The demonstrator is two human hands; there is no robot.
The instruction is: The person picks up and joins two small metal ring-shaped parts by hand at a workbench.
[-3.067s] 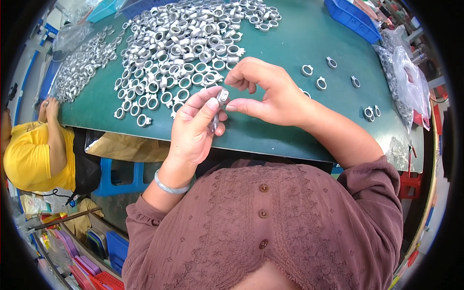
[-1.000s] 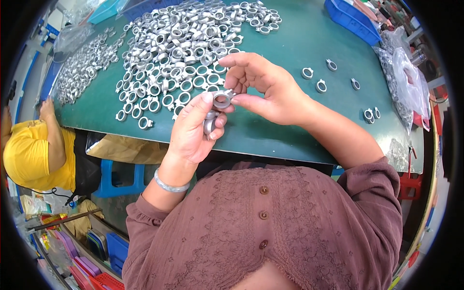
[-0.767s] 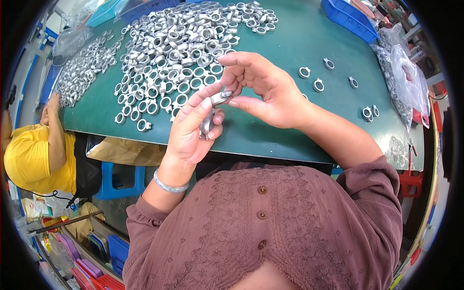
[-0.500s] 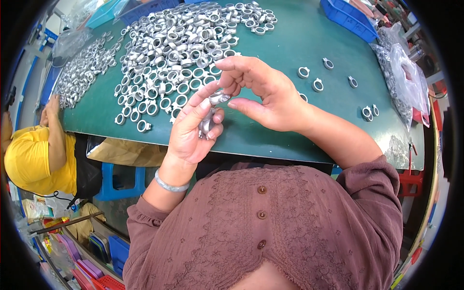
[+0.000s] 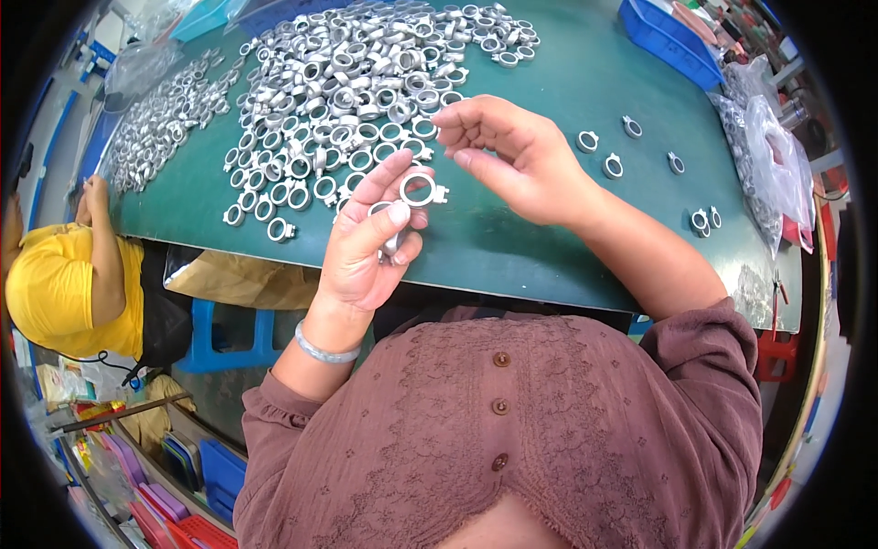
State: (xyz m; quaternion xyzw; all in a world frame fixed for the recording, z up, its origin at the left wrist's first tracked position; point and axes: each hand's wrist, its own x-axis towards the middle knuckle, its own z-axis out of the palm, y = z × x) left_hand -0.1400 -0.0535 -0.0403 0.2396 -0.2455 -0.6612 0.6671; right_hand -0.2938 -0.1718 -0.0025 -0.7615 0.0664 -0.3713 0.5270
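Note:
Between the thumb and fingers of my left hand (image 5: 358, 247) is a silver metal ring (image 5: 403, 190) with a small lug on its side, its round opening facing up. At least one more such ring sits lower, in the curled fingers of that hand. Just to the right and slightly farther off, my right hand (image 5: 512, 157) hovers over the table with its fingers bent and apart, holding nothing. Beyond both hands lies a large heap of the same rings (image 5: 343, 87).
Several loose rings (image 5: 613, 166) lie on the green table (image 5: 567, 82) at the right. Blue bins (image 5: 672, 41) stand at the far side, and a clear plastic bag (image 5: 766, 151) at the right edge. A person in yellow (image 5: 78, 293) sits at the left by a second pile (image 5: 160, 133).
The ring in my left hand has turned from nearly edge-on to show its round opening. My right hand has drawn slightly away from it, up and to the right.

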